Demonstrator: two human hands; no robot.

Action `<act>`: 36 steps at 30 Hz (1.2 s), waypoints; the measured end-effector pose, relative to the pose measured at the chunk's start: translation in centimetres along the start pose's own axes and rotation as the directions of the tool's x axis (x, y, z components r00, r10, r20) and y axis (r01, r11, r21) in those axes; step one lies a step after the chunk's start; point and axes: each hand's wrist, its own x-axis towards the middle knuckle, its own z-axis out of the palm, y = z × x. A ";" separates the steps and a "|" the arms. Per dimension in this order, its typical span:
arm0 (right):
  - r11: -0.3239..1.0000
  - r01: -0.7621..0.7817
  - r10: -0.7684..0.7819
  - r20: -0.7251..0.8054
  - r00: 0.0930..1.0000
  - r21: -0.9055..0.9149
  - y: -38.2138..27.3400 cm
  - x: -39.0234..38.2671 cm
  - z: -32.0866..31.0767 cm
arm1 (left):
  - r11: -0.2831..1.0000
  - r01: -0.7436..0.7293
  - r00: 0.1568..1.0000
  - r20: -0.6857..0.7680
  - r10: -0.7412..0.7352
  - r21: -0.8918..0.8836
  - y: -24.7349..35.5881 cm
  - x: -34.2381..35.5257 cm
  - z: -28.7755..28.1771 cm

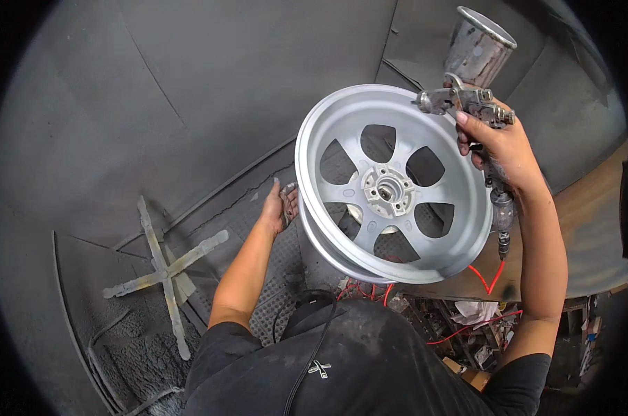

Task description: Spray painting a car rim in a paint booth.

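A silver-grey wheel rim [419,187] with several spokes faces up, slightly tilted, in front of me. My right hand [495,144] is wrapped round the handle of a spray gun [466,104], whose nozzle points left over the rim's upper right edge. On top of the gun sits a stained metal paint cup [479,50]. By the rim's left side is my left hand [281,206], palm toward the barrel and fingers apart, not gripping it. Whether its fingertips touch the metal, I cannot tell. What supports the rim is mostly hidden beneath it.
A red air hose [493,281] hangs from the gun and loops behind me. To the left stands a paint-crusted cross-shaped stand [166,274]. Grey panels [210,83] form the wall ahead. Clutter and a white crumpled sheet [475,312] lie at lower right.
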 end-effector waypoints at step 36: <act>0.952 -0.148 0.105 -0.169 0.980 -0.267 5.2 -11.4 -15.9 | 0.981 -0.189 0.971 -0.139 0.193 0.036 -1.2 -5.6 4.0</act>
